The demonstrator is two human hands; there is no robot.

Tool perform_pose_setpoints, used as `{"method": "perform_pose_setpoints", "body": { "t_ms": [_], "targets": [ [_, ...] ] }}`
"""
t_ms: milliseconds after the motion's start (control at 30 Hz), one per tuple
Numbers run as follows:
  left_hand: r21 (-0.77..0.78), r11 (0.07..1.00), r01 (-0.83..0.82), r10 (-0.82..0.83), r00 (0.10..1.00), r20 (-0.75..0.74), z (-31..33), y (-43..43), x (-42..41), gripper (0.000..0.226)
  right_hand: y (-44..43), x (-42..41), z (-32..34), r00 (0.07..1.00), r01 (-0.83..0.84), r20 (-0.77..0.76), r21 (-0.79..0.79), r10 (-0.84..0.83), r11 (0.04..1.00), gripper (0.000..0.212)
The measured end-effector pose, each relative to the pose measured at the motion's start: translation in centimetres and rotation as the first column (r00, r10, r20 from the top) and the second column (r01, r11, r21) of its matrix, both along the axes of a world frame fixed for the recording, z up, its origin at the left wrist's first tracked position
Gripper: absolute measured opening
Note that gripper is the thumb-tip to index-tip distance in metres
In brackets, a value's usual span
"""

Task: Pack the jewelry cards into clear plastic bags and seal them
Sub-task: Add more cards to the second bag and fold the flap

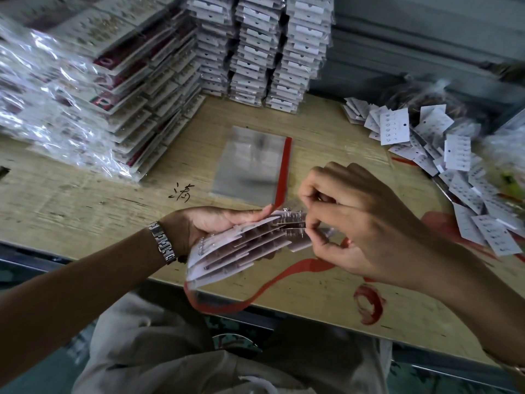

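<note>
Gripping jewelry cards (241,249), left hand (203,226)

The fanned jewelry cards (241,251) at 6 o'clock are white with rows of tiny pale studs. The clear bag (250,163) at centre has a red strip (285,169) along its 3 o'clock edge. The table (85,200) is pale yellow wood with streaked grain and a black handwritten mark (181,192). The loose cards (454,149) at 3 o'clock are white with dotted rows. The stacks (113,81) at 10 o'clock show dark red bands. The watch (163,243) is silver.

A packing workshop: tall stacks of bagged cards (255,46) crowd a scuffed wooden workbench (85,200).
</note>
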State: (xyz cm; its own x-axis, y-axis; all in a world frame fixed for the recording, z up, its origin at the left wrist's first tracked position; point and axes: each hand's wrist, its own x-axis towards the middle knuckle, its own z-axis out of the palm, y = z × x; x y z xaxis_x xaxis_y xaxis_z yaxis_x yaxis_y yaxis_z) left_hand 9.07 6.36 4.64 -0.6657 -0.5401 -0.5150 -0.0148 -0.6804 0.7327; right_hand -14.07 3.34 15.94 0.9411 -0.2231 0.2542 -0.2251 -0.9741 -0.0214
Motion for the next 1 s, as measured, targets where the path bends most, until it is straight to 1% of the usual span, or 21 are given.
{"method": "perform_pose_setpoints", "body": {
  "t_ms": [67,133,233,367,433,500,567,633,733,767,867,933,1000],
  "targets": [
    [-0.016,1.000,-0.010,0.010,1.000,-0.007,0.0,0.1,-0.1,0.060,0.0,-0.1,0.1,1.000,-0.010,0.018,0.000,0.010,1.000,0.007],
    [-0.022,1.000,-0.008,0.008,1.000,0.008,-0.1,0.0,-0.1,0.063,0.1,-0.1,0.1,0.999,-0.031,0.016,0.000,0.031,1.000,0.007],
    [-0.008,1.000,-0.011,0.011,1.000,0.012,-0.6,-0.2,-0.1,0.064,0.2,0.1,0.1,0.998,-0.055,-0.036,-0.030,0.054,0.998,0.007],
    [0.031,0.999,-0.018,0.018,1.000,0.011,-1.5,-0.3,0.2,0.060,-0.1,0.2,0.1,0.994,-0.032,-0.111,-0.075,0.024,0.997,0.014],
    [0.039,0.999,-0.006,0.006,1.000,0.011,-1.8,-0.5,0.5,0.069,-0.2,0.1,0.0,0.996,0.007,-0.089,-0.038,-0.010,0.999,0.014],
    [0.005,1.000,0.010,-0.010,0.999,0.032,-2.0,-0.6,0.8,0.074,-0.3,-0.1,0.0,0.999,0.026,-0.046,0.047,-0.023,0.999,0.018],
    [0.023,1.000,0.016,-0.016,1.000,0.002,-2.4,-0.7,1.0,0.066,-0.4,-0.4,0.2,0.999,0.006,-0.051,0.131,0.001,0.991,0.025],
    [0.046,0.999,0.019,-0.017,0.999,-0.029,-2.8,-0.7,1.2,0.061,-0.6,-0.6,0.4,0.995,-0.003,-0.100,0.154,0.018,0.988,0.024],
    [0.048,0.999,0.013,-0.012,1.000,-0.026,-3.2,-0.9,1.3,0.082,-0.6,-0.5,0.5,0.988,0.009,-0.157,0.080,0.004,0.997,0.017],
    [0.048,0.999,0.018,-0.016,0.999,-0.035,-3.2,-0.9,1.3,0.085,-0.6,-0.4,0.5,0.987,0.010,-0.163,0.055,-0.001,0.998,0.015],
    [0.081,0.997,-0.011,0.016,0.998,-0.058,-3.0,-0.8,1.1,0.078,-0.4,-0.3,0.5,0.988,0.029,-0.149,0.018,-0.026,0.999,0.014],
    [0.115,0.992,-0.051,0.058,0.996,-0.065,-2.9,-0.5,0.9,0.072,-0.1,-0.2,0.4,0.989,0.055,-0.138,0.010,-0.053,0.998,0.014],
    [0.117,0.992,-0.054,0.063,0.995,-0.081,-2.7,-0.3,0.7,0.066,0.0,0.0,0.2,0.989,0.073,-0.128,0.014,-0.071,0.997,0.013]
  ]
}}
